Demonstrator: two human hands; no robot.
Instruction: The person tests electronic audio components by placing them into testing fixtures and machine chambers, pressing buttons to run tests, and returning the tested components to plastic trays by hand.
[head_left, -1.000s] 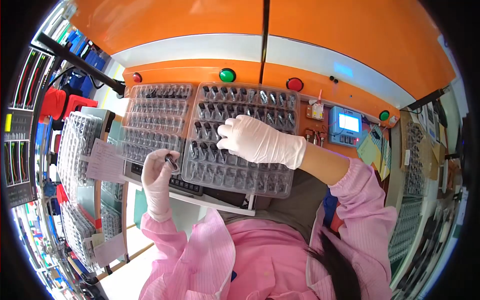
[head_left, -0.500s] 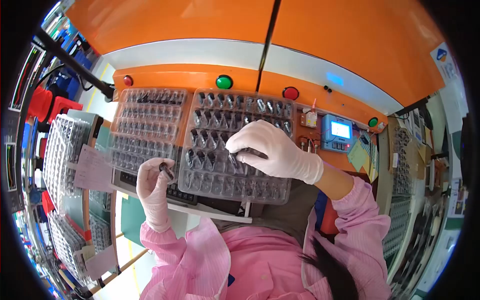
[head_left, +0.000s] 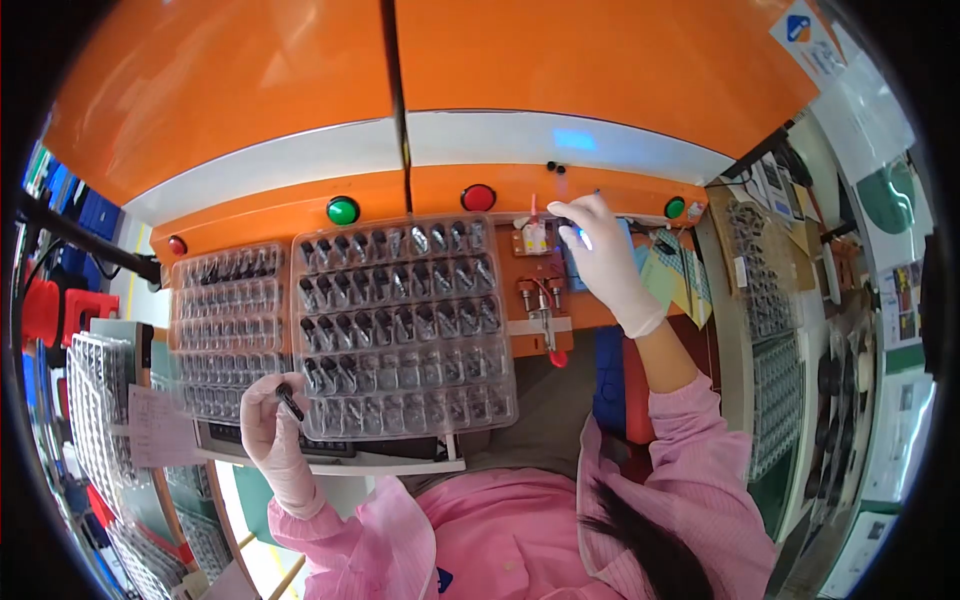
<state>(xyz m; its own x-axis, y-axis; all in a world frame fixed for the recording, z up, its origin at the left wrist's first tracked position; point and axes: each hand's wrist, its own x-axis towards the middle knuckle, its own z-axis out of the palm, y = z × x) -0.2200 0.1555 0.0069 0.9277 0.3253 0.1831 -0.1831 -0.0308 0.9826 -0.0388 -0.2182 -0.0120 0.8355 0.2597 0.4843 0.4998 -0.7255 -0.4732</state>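
Note:
My gloved left hand (head_left: pixel 275 438) is closed around a small black elongated part (head_left: pixel 289 402), just off the near left corner of a clear plastic tray (head_left: pixel 508 400). Several dark small parts stand tilted in the tray's pockets; the nearest row looks like bare pockets. My gloved right hand (head_left: pixel 607 255) is raised to the right of the tray, over a blue box (head_left: pixel 575 272) that it mostly covers. Its fingers are pinched together near a dark spot and a blue glow; what they hold is unclear. Left of that hand sits a small white block with a red tip (head_left: pixel 534 236).
A second filled tray (head_left: pixel 228 300) lies to the left, above a keyboard (head_left: pixel 330 449). Green (head_left: pixel 342 210) and red (head_left: pixel 478 198) buttons line the orange panel. A metal clamp fixture (head_left: pixel 541 300) stands at right. Stacked trays (head_left: pixel 100 400) flank the left.
My right hand has left the tray and moved right, to the blue box. The left hand keeps the black part. The whole view has shifted and turned.

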